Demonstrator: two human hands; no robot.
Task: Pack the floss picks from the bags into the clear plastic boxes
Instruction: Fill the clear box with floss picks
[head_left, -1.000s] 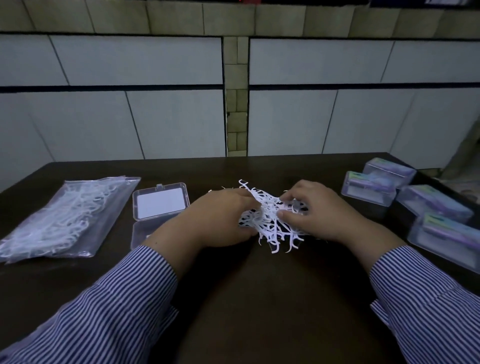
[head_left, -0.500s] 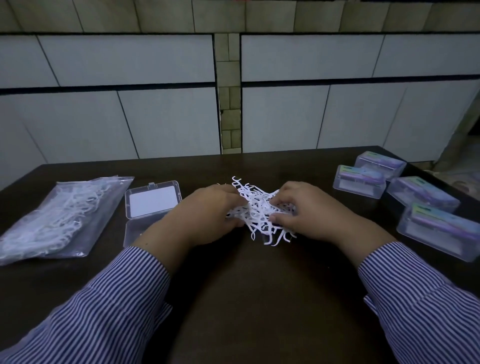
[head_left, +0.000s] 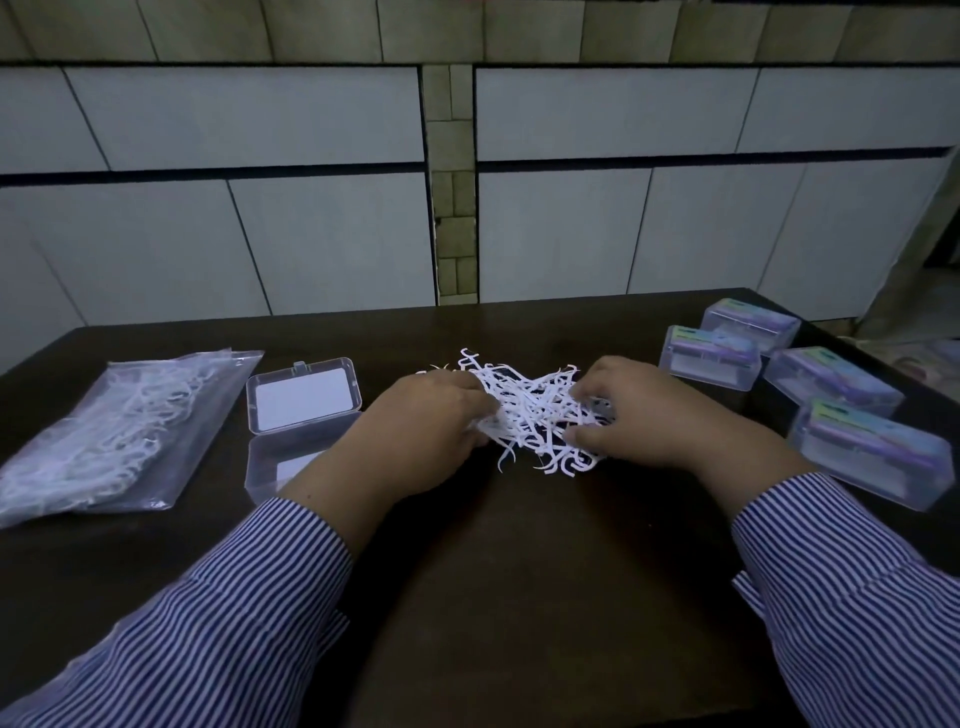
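A: Where do the picks (head_left: 535, 410) lie?

B: In a loose tangle on the table (head_left: 519, 597), right of the open box (head_left: 301, 421). The left hand (head_left: 421, 431) and the right hand (head_left: 654, 415) close on the heap from either side, fingers curled into it and gripping picks.

A: And the box from the hands?

B: Just left of the left hand, touching that wrist in this view, lid tipped back. The left hand is the nearer by far; the likely carry runs leftward. The picks point every way, so the bundle has no long axis yet and probably needs lining up with the box's length.

A: Anything else?

B: A bag (head_left: 114, 431) of picks lies left of the box. Four closed boxes (head_left: 831, 395) sit well right of it, with coloured labels too blurred to read.
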